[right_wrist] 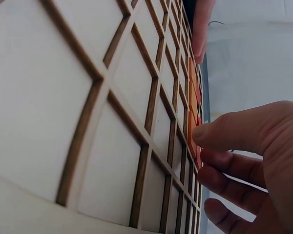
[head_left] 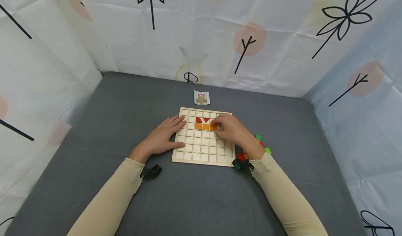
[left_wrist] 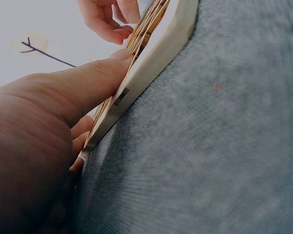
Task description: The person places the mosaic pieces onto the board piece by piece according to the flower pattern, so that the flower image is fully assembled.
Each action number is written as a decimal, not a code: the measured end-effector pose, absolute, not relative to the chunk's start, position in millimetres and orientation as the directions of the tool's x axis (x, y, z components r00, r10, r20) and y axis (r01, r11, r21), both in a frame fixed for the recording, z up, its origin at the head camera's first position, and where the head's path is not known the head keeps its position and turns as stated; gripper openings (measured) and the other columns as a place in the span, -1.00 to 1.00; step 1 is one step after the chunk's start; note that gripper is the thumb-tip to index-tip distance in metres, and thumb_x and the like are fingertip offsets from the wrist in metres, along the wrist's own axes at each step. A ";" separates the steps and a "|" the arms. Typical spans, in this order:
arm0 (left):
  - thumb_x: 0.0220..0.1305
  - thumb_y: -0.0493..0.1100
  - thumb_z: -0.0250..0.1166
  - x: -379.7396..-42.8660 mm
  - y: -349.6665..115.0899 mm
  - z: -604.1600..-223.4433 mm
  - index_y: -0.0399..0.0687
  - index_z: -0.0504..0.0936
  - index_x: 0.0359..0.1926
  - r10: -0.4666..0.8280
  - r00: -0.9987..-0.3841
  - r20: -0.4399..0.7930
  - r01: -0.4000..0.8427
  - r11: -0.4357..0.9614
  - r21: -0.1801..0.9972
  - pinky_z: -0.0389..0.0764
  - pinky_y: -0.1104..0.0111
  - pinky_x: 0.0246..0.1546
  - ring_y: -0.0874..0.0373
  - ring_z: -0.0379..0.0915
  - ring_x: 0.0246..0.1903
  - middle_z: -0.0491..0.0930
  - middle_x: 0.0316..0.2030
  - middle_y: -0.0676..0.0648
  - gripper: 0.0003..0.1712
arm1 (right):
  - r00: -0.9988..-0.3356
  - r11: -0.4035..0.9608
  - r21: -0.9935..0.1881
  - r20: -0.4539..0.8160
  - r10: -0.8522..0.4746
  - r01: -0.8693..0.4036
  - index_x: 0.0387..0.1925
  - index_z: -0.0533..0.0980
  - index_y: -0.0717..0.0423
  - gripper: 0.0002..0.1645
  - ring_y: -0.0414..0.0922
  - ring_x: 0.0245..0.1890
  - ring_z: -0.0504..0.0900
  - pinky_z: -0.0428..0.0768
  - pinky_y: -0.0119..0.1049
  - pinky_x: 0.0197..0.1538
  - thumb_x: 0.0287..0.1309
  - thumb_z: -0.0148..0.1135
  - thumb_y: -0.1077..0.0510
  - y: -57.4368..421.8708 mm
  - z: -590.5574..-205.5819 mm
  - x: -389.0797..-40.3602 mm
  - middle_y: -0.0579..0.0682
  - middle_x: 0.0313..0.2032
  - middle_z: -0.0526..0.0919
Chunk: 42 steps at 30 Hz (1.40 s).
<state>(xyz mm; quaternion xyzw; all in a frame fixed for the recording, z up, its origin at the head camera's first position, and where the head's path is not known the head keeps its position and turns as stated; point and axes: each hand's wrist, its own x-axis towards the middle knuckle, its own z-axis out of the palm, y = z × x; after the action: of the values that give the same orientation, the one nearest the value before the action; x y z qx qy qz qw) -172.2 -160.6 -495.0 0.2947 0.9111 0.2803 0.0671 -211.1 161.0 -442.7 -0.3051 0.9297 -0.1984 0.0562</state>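
A wooden grid board [head_left: 201, 157] lies on the grey table. My left hand [head_left: 164, 135] rests along its left edge, fingers and thumb extended over the rim; the thumb [left_wrist: 95, 83] lies on the edge in the left wrist view. Toward the board's far part, my right hand [head_left: 230, 128] pinches the rightmost orange tile [head_left: 213, 128] between thumb and fingers, at its cell. Beside it sit two more orange tiles [head_left: 198, 126]. A red quarter-round tile [head_left: 198, 120] and a red triangle tile [head_left: 206, 119] are in the row above. My right fingers partly cover that row's right end.
Beyond the board lies a small pattern card [head_left: 201, 98] with a coloured grid design. Loose green, red and orange tiles [head_left: 267, 150] lie right of the board, partly under my right forearm. Printed white cloth [head_left: 201, 37] hangs around the table.
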 end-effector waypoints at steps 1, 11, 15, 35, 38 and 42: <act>0.42 0.20 0.48 -172.0 -160.7 -494.6 -0.15 0.16 0.72 0.574 -0.818 0.041 0.498 0.670 0.551 -0.21 0.01 0.69 -0.13 -0.22 0.70 0.00 0.72 -0.16 0.10 | -0.807 0.735 -0.403 0.017 -0.590 -0.545 0.09 0.76 0.16 -0.68 0.04 0.08 0.64 0.64 -0.01 0.18 0.33 0.39 0.31 160.7 -441.9 -210.8 0.06 0.07 0.74; 0.43 0.21 0.47 -172.2 -160.6 -495.0 -0.15 0.16 0.72 0.578 -0.815 0.043 0.502 0.668 0.549 -0.22 0.02 0.69 -0.13 -0.22 0.70 -0.01 0.72 -0.16 0.10 | -0.822 0.742 -0.423 0.012 -0.569 -0.520 0.11 0.76 0.14 -0.69 0.03 0.04 0.65 0.66 0.00 0.11 0.38 0.38 0.27 165.7 -436.9 -206.6 0.04 0.06 0.73; 0.43 0.21 0.47 -172.6 -160.1 -494.7 -0.15 0.16 0.72 0.580 -0.814 0.043 0.503 0.666 0.551 -0.22 0.02 0.69 -0.13 -0.22 0.70 -0.01 0.72 -0.15 0.10 | -0.841 0.755 -0.430 0.020 -0.540 -0.495 0.12 0.75 0.15 -0.69 0.05 0.03 0.65 0.66 0.03 0.11 0.39 0.42 0.25 174.5 -433.0 -203.4 0.05 0.04 0.73; 0.43 0.20 0.47 -172.6 -161.8 -494.3 -0.14 0.15 0.73 0.580 -0.814 0.038 0.502 0.668 0.549 -0.23 0.02 0.69 -0.12 -0.23 0.71 -0.01 0.72 -0.15 0.10 | -0.881 0.788 -0.430 0.041 -0.471 -0.441 0.15 0.71 0.25 -0.66 0.17 0.05 0.65 0.66 0.12 0.13 0.38 0.48 0.27 217.0 -416.3 -192.8 0.15 0.07 0.70; 0.45 0.21 0.45 -173.2 -161.7 -494.6 -0.16 0.15 0.73 0.582 -0.812 0.042 0.505 0.666 0.548 -0.22 0.01 0.69 -0.14 -0.22 0.70 -0.01 0.72 -0.17 0.09 | -0.890 0.797 -0.425 0.046 -0.455 -0.429 0.16 0.71 0.25 -0.64 0.16 0.05 0.64 0.65 0.14 0.13 0.37 0.49 0.28 224.0 -413.1 -189.9 0.15 0.07 0.70; 0.45 0.21 0.45 -173.3 -161.9 -494.3 -0.17 0.15 0.72 0.583 -0.811 0.046 0.509 0.665 0.547 -0.22 0.02 0.69 -0.14 -0.22 0.70 0.00 0.72 -0.18 0.09 | -0.895 0.803 -0.423 0.045 -0.444 -0.419 0.17 0.70 0.25 -0.63 0.14 0.05 0.62 0.64 0.16 0.13 0.37 0.48 0.30 235.9 -410.6 -187.1 0.13 0.05 0.69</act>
<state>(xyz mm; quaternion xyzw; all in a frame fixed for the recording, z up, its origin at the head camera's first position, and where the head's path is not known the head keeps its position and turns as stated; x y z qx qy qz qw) -173.3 -161.9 -494.3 0.2999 0.9099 0.2786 0.0668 -187.1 235.9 -410.6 -0.2273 0.9491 -0.2160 0.0281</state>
